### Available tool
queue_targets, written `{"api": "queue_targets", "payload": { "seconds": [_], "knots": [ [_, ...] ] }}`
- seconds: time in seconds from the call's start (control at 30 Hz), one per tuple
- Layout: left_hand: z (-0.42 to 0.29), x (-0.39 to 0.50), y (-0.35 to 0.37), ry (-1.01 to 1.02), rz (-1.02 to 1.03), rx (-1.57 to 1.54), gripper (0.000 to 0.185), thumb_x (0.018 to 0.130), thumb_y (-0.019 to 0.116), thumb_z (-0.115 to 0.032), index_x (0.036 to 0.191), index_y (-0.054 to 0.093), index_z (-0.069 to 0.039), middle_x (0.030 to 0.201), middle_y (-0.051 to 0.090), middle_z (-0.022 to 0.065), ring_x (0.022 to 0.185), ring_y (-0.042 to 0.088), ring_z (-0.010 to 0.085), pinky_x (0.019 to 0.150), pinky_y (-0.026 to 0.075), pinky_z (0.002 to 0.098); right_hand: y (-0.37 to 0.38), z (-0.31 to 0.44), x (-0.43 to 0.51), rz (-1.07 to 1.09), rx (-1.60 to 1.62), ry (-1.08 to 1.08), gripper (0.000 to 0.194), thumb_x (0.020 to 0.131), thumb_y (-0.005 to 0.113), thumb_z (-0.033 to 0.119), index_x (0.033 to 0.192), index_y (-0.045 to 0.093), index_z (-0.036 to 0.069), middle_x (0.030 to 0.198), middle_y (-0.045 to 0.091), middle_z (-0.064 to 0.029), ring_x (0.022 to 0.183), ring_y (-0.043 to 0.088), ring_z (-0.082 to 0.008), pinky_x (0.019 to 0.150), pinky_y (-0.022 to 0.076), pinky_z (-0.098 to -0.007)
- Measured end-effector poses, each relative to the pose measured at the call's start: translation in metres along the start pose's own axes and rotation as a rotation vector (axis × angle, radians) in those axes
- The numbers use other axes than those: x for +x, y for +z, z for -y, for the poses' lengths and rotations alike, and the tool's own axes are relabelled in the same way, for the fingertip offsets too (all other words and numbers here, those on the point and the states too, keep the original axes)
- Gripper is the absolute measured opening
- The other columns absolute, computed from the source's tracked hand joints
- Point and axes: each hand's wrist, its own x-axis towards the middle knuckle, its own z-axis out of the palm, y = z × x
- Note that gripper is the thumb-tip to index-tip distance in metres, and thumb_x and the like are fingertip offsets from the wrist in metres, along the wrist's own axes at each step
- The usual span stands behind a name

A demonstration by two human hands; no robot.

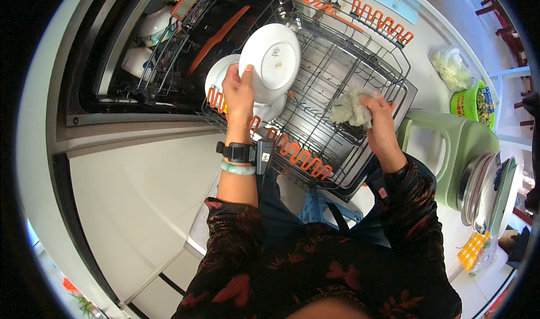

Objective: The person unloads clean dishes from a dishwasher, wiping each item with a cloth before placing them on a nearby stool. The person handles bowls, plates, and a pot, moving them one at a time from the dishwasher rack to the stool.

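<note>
My left hand (238, 92) grips the rim of a white plate (284, 72), thumb on the underside, which faces me and bears a printed mark. Behind and below it, more white dishes (216, 72) sit in the dishwasher's lower rack (325, 61), partly covered by my hand and the plate. My right hand (382, 115) pinches a pale, fuzzy cloth (353, 107) above the rack's right part. The rack is dark wire with orange tine covers (301, 154), pulled out over the steel inner door (333, 135).
Bowls (157, 25) stand in the upper rack at left. A green plastic stool (453, 146) on the right carries a stack of plates (485, 192). Beyond are a green bucket (460, 104), a bag of greens (452, 68) and a pale blue lidded item (395, 0). White cabinet fronts (139, 209) border the left.
</note>
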Motion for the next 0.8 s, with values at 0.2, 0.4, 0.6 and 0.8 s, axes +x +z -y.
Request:
{"api": "queue_targets", "payload": {
  "seconds": [0.2,0.4,0.6,0.8],
  "knots": [
    [-0.018,-0.031,0.030,-0.277,0.202,-0.421,0.018,0.099,0.057,-0.011,0.113,0.058,0.001,0.102,0.068,0.0070,0.087,0.064,0.0103,0.079,0.051,0.0245,0.018,-0.001,-0.002,-0.148,-0.497,-0.803,0.024,0.085,0.069,0.016,0.105,0.060,0.005,0.098,0.063,-0.0069,0.091,0.061,-0.0192,0.086,0.0469,-0.0333],
    [-0.016,-0.074,0.068,-0.395,0.545,-0.499,0.017,0.101,0.053,-0.007,0.116,0.058,-0.001,0.107,0.067,0.0054,0.095,0.062,0.0082,0.084,0.049,0.0240,0.044,0.005,-0.003,0.036,-0.993,-1.191,0.038,0.071,0.071,0.010,0.108,0.063,0.006,0.121,0.059,-0.0124,0.117,0.054,-0.0343,0.102,0.0404,-0.0467],
    [-0.018,-0.082,0.080,-0.393,0.590,-0.543,0.017,0.102,0.054,-0.011,0.115,0.059,-0.002,0.107,0.067,0.0036,0.095,0.060,0.0076,0.086,0.047,0.0226,0.035,0.013,0.016,-0.011,-1.248,-1.065,0.038,0.080,0.064,0.017,0.116,0.058,0.006,0.125,0.059,-0.0119,0.125,0.053,-0.0261,0.112,0.0322,-0.0494],
    [-0.022,-0.067,0.075,-0.452,0.460,-0.495,0.018,0.101,0.057,-0.017,0.113,0.060,-0.003,0.109,0.067,0.0051,0.100,0.062,0.0112,0.093,0.048,0.0279,0.009,0.021,0.031,-0.324,-1.016,-0.767,0.030,0.091,0.056,0.023,0.109,0.058,-0.001,0.089,0.066,-0.0193,0.088,0.063,-0.0399,0.086,0.0476,-0.0509]
  ]
}}
